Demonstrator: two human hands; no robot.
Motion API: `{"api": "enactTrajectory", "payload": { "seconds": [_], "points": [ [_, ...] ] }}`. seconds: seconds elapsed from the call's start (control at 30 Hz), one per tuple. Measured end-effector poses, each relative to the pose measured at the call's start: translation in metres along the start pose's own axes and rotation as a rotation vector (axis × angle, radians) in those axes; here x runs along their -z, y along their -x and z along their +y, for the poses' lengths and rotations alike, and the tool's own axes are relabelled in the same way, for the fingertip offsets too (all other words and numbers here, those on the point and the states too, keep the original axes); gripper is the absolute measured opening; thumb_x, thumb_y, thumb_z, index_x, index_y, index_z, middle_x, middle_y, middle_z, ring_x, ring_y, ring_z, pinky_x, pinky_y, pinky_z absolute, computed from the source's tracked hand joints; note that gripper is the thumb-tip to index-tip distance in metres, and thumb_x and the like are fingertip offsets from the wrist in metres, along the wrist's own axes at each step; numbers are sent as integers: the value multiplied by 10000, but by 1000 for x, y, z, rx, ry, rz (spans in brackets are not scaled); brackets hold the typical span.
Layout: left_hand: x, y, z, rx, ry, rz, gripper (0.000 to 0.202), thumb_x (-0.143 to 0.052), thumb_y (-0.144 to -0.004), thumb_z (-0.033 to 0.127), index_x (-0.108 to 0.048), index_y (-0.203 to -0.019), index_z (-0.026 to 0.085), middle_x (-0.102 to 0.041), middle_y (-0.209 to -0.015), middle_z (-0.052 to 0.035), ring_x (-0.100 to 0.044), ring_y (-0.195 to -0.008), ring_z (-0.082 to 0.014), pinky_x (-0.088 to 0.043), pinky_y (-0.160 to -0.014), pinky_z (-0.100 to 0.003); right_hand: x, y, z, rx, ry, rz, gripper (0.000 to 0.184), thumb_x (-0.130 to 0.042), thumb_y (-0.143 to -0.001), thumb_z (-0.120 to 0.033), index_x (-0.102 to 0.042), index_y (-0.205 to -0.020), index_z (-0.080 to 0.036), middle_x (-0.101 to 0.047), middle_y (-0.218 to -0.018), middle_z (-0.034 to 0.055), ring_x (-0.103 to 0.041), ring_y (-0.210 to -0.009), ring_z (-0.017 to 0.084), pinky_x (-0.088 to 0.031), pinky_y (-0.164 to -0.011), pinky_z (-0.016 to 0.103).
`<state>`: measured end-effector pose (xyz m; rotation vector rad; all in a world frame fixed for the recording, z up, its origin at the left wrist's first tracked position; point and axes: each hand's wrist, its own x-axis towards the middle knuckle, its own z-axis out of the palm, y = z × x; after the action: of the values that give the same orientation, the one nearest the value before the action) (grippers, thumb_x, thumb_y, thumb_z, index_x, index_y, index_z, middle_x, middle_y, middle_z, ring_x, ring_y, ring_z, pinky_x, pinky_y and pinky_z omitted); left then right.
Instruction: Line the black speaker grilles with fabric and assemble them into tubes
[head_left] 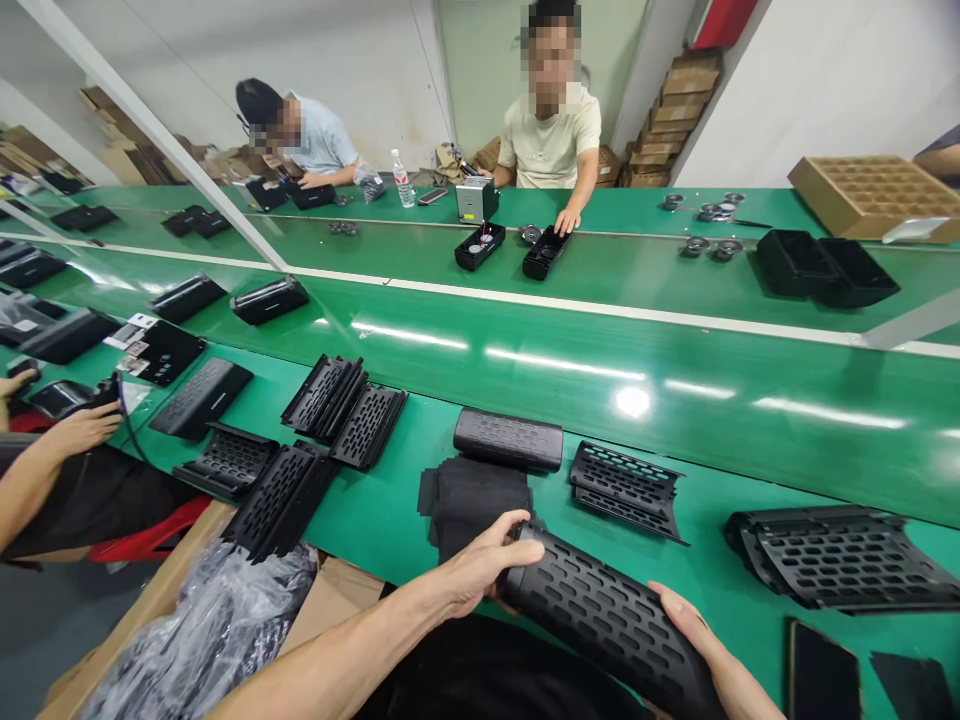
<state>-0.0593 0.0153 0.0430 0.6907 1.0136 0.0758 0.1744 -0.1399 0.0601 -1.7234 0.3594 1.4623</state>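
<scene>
**Perforated black grille, held at the near table edge**

The curved grille (pixel 607 620) is gripped at its two ends: left hand (pixel 480 565) closed over the upper end, right hand (pixel 694 625) cupped along the lower edge. Just beyond, black fabric pieces (pixel 472 500) and a covered grille (pixel 508 438) are laid on the green table (pixel 675 400).

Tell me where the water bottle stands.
In the head view, the water bottle stands upright far across the green table, upper left of centre, beside a seated person's arm.

A matt black plastic grille (pixel 611 620) — perforated with slots — is seen; the green belt (pixel 600 370) is rendered glossy, the folded cloth (pixel 472 495) dull.
</scene>
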Motion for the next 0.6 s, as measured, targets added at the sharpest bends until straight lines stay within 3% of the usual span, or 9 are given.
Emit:
{"api": "enactTrajectory", "payload": {
  "seconds": [0.1,0.23,0.4,0.5,0.6],
  "points": [
    [7,4,0,-79,19,-52,766,-801,-746,338,-491,-1447,347,-588,-1063,-26,-641,-878,-180,-516,-664,-242,5,9,1,67,-27,-93,889,-794,-731,-684,-473,-1502,-381,-695,-1295,79,-714,-879,280,-583,-710,411],
    [11,2,-2,-125,-29,-23,690,-779,-765,392,-524,-1404,335,-536,-980,-5,-630,-763,-168,-556,-560,-251,8,18,7,176,-23,-165,855,-797,-762,-604,-433,-1520,-448,-654,-1379,47,-673,-1152,327,-569,-902,446],
    [11,-3,-12,-110,-44,22,678,-739,-812,486,-509,-1430,329,-555,-1055,-48,-671,-809,-223,-588,-486,-289,8,11,12,174,29,-105,849,-817,-728,-651,-483,-1477,-429,-650,-1332,46,-698,-921,271,-587,-754,398],
    [14,2,-13,-65,49,-93,827,-776,-818,472,-385,-1538,358,-586,-1206,-90,-688,-952,-238,-624,-615,-293,14,5,12,153,110,-91,858,-793,-734,-692,-469,-1488,-443,-613,-1401,48,-695,-913,265,-592,-750,413],
    [18,6,-10,-72,102,-195,1032,-858,-737,347,-284,-1595,368,-580,-1280,-102,-668,-1057,-249,-622,-735,-306,20,8,12,180,106,-173,940,-781,-732,-697,-385,-1545,-444,-525,-1532,60,-650,-1160,332,-596,-828,433]
  ]
}}
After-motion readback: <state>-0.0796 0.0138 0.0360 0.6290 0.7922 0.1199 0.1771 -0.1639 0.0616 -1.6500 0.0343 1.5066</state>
